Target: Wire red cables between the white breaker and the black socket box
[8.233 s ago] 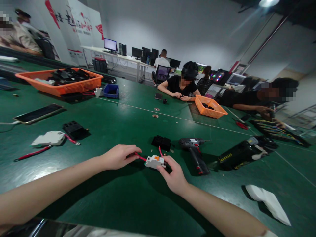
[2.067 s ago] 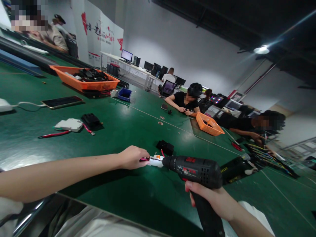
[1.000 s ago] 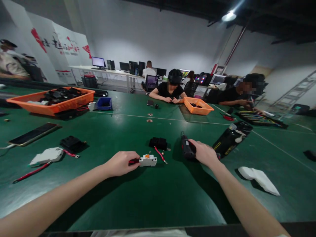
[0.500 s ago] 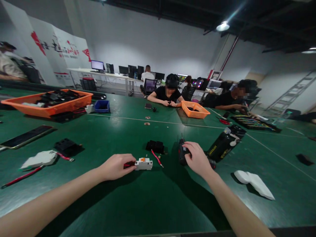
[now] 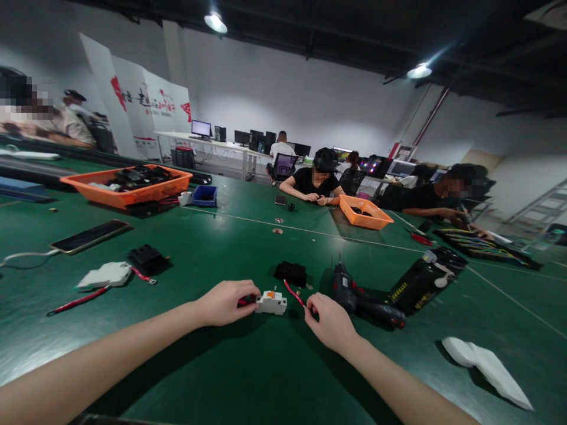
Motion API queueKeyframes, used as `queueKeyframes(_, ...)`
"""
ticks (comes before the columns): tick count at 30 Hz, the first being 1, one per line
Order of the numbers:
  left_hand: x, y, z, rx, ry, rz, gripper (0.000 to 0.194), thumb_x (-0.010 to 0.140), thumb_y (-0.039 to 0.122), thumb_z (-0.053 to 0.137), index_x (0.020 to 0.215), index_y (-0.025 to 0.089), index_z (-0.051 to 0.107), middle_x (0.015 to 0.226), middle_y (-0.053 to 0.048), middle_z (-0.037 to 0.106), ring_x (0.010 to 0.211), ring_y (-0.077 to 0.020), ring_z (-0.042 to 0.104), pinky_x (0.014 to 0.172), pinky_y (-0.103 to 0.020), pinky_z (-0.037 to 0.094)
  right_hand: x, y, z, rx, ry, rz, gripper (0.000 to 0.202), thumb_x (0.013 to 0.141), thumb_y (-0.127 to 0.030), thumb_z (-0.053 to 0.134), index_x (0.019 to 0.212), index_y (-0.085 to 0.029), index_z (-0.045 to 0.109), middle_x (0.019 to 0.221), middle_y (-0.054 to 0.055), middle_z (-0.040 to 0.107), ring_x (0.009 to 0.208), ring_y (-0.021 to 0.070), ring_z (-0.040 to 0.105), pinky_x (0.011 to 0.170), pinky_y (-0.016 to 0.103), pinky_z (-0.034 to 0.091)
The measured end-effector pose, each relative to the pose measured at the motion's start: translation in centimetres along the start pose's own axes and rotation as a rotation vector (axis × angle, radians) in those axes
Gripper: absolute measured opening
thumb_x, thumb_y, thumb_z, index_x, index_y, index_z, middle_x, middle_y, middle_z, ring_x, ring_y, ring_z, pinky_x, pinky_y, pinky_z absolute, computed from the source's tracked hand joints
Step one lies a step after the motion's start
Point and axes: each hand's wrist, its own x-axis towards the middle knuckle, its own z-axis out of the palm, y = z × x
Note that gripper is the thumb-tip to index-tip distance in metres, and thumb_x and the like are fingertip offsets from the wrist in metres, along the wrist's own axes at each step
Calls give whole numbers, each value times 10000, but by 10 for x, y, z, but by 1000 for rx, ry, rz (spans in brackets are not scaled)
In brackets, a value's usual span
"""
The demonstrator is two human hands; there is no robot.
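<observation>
My left hand [image 5: 228, 302] is closed on a red wire piece beside the white circuit breaker [image 5: 271, 303], which has an orange lever. The wire meets the breaker's left end. My right hand [image 5: 330, 321] is at the near end of a short red wire [image 5: 293, 292], its fingertips pinched there. Behind the breaker lies a black block [image 5: 291, 273], close to the wire's far end. A black power screwdriver [image 5: 344, 288] rests on the green table, right of my right hand and untouched.
On the left are an orange basket [image 5: 128, 192] of black parts, a blue bin [image 5: 204, 196], a phone [image 5: 91, 236] and a white part [image 5: 105, 275] with red wires. A black bottle [image 5: 423, 283] and white object [image 5: 487, 369] lie right. Several people sit beyond.
My right hand has let go of the screwdriver and moved left to the short red wire. The view has shifted, and my left hand keeps its hold beside the breaker.
</observation>
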Motion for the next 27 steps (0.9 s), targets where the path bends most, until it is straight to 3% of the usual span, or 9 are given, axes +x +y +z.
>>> queueKeyframes(4,0,0,-1,10,-4,3,237,968,381,523,1079,215,651,1064,-45,694,871,-152,661,744,-253,499,-3,4,-5,56,27,-40,90,907,-175,549,825,-193,583,803,32,618,709,169,574,637,288,440)
queueKeyframes(10,0,0,0,10,-30,-10,240,971,385,521,1076,213,650,1064,-41,700,864,-148,666,746,-251,501,-6,10,-17,229,281,-73,167,973,-269,483,891,-194,607,822,57,622,694,168,572,666,304,465)
queueKeyframes(20,1,-6,0,59,-52,58,226,973,347,515,1102,210,640,1057,-39,707,854,-145,660,728,-255,481,-10,17,-20,204,31,-276,187,955,-193,452,1025,-181,625,875,58,669,712,154,601,686,295,457)
queueKeyframes(27,1,-6,1,52,-40,57,223,975,347,510,1089,208,644,1032,-39,710,841,-142,662,712,-251,481,-7,9,-24,141,-89,-284,145,893,-154,490,972,-181,610,914,48,640,728,141,571,653,265,412)
